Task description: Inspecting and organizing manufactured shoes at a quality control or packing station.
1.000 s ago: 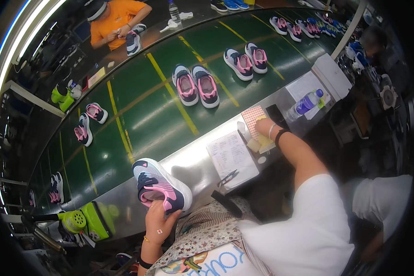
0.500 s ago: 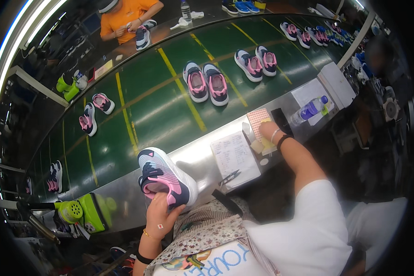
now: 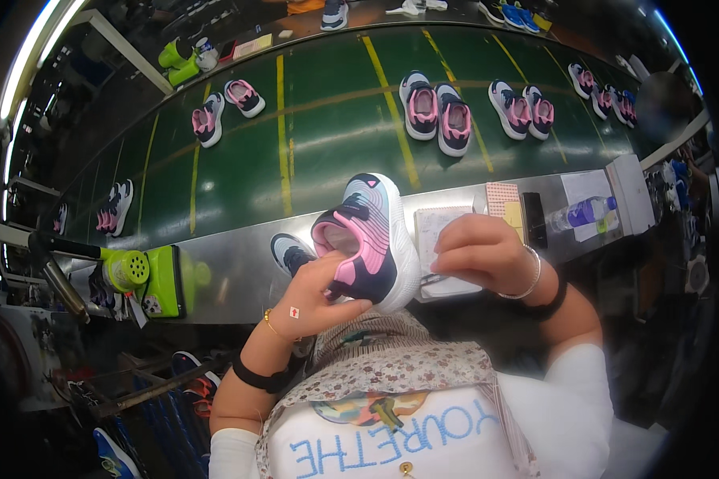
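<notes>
My left hand (image 3: 319, 302) grips a sneaker (image 3: 379, 271) by its heel, with the thumb along the outside of the collar. The sneaker is navy, pink and pale blue with a thick white sole, and its toe points away from me. Another such shoe (image 3: 289, 252) shows partly behind it, over the metal ledge. Close by on the right, my right hand (image 3: 487, 254) hangs above a notepad (image 3: 433, 227), its thumb and fingers pinched together. What they hold, if anything, is too small to make out. A small red-and-white sticker (image 3: 294, 313) is on the back of my left hand.
Pairs of matching sneakers (image 3: 435, 112) stand on the green conveyor belt (image 3: 240, 176). Along the metal ledge are a sheet of small stickers (image 3: 503, 195), a black flat object (image 3: 533, 220) and a purple-labelled bottle (image 3: 591, 214). A bright green device (image 3: 148, 275) sits at the left.
My right hand has left the sticker sheet and come to the held sneaker. The sneaker now stands nearer the notepad. The whole view has turned, and the person in orange is mostly out of it.
</notes>
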{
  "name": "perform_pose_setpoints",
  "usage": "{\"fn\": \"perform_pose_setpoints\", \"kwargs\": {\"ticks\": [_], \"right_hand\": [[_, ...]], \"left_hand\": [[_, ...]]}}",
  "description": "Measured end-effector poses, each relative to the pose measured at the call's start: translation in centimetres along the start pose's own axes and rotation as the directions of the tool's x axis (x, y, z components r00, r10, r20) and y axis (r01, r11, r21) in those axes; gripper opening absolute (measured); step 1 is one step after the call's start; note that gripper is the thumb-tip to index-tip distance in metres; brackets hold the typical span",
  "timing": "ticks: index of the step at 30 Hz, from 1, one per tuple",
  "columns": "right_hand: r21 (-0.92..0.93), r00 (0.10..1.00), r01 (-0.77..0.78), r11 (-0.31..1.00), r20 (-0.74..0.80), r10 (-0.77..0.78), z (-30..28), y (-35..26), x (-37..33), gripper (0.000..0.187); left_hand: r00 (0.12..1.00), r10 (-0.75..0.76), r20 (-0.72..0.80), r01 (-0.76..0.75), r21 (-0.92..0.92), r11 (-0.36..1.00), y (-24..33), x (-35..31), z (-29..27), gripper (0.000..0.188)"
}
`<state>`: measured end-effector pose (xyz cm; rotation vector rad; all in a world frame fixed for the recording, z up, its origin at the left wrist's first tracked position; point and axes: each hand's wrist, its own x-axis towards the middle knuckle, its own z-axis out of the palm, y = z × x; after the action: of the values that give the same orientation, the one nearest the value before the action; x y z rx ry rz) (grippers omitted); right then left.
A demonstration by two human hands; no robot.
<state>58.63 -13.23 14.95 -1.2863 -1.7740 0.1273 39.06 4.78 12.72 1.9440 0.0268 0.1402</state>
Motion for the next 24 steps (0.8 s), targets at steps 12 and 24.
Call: {"fn": "perform_pose_setpoints", "kwargs": {"ticks": [12, 24], "right_hand": [[-0.335, 0.919, 0.389, 0.858, 0.206, -0.336, 3.6, -2.8, 3.0, 0.017], [-0.262, 0.865, -0.369, 0.892, 0.255, 0.433, 6.4, 9.8, -3.4, 0.058]], "left_hand": [[0.993, 0.114, -0.012, -0.113, 0.035, 0.993, 0.7, -1.7, -1.8, 0.034], [0.993, -0.102, 0.053, 0.077, 0.353, 0.932, -14.5, 0.1, 2.2, 0.025]]}}
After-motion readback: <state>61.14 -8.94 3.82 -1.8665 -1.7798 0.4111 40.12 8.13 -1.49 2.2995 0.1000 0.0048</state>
